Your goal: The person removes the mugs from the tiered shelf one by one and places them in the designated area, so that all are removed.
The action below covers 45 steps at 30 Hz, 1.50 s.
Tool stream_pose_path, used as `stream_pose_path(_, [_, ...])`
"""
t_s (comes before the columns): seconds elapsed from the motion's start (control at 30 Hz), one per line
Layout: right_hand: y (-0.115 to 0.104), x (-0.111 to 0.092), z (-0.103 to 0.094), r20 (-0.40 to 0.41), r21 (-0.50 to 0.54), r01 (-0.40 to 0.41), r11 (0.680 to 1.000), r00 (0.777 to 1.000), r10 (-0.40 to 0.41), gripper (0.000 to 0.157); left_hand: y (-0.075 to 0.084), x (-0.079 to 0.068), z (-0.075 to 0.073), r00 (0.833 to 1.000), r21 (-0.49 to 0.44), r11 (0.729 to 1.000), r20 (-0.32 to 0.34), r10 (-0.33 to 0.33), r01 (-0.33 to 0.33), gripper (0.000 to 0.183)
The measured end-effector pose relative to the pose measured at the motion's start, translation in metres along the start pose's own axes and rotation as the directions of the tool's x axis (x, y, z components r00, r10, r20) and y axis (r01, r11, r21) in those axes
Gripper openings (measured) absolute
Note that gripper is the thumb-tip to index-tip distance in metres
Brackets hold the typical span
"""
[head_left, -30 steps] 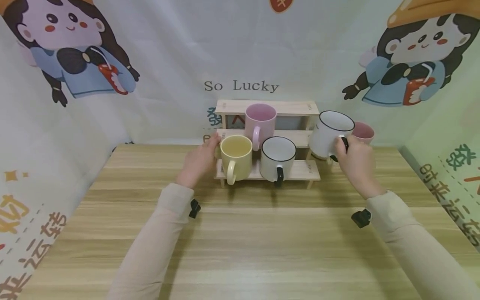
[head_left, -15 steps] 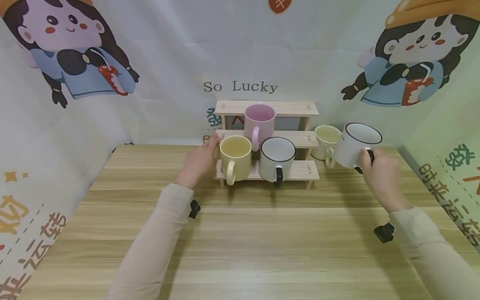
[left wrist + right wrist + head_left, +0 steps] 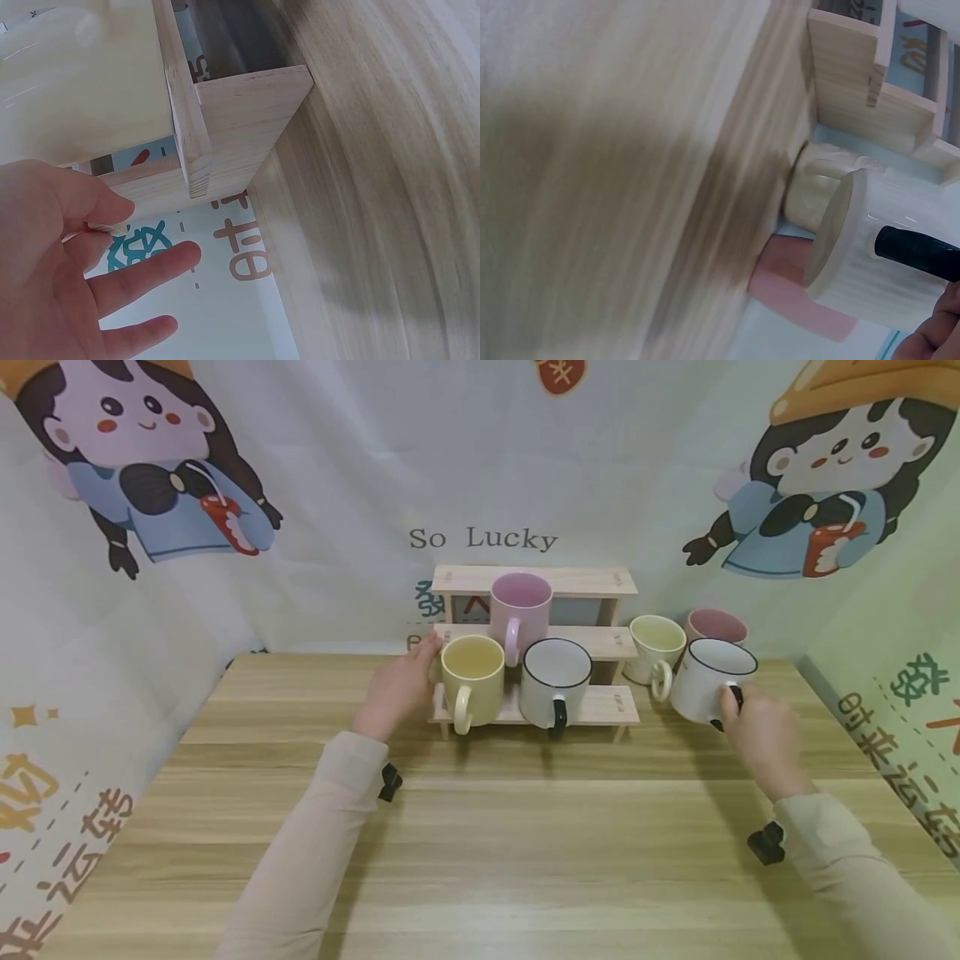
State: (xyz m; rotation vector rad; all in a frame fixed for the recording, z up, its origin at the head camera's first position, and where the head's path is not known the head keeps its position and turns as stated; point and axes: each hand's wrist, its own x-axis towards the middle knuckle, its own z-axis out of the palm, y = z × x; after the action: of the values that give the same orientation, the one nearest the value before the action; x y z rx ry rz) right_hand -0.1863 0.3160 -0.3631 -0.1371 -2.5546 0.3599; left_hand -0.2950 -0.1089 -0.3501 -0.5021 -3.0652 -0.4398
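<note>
Mug, white with a black rim, lies just ahead of the right grip and a little to its left; its black handle points back toward that grip, whose fingers are curled round it. The axis is near upright, opening up, with perhaps a slight lean that the views do not settle. Its base is held off the desk, so the relation that seems to count is that gap underneath, along with the scant room on the mug's far side.

There, ahead and left of the right grip, stands the yellow cup, its ring handle next to the mug's wall; whether they touch I cannot tell. Ahead of the grip, partly hidden by the mug, is the pink cup.

Farther left of the right grip is the rack. Its lowest step bears the twin, another white mug, and left of that the yellow mug; the lilac mug sits on the middle step.

At the rack's other end, well apart from the mug, the left grip pinches the middle step's end between thumb and forefinger, seemingly steadying it. The right is plainly nearer.
</note>
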Motion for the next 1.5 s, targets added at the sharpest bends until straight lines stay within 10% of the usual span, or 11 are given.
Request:
stream_pose_path(0.7, [-0.013,0.003,0.028,-0.007,0.016,0.019,1.0,1.0,-0.019,0.034,0.0,0.001,-0.004,1.0,-0.013,1.0,-0.018,0.005,-0.005,0.066])
stream_pose_path(1.5, [-0.01,0.001,0.039,0.185,0.05,-0.06,0.997,0.981,0.05,0.037,0.003,-0.002,-0.001,1.0,0.002,1.0,0.013,-0.02,0.02,0.073])
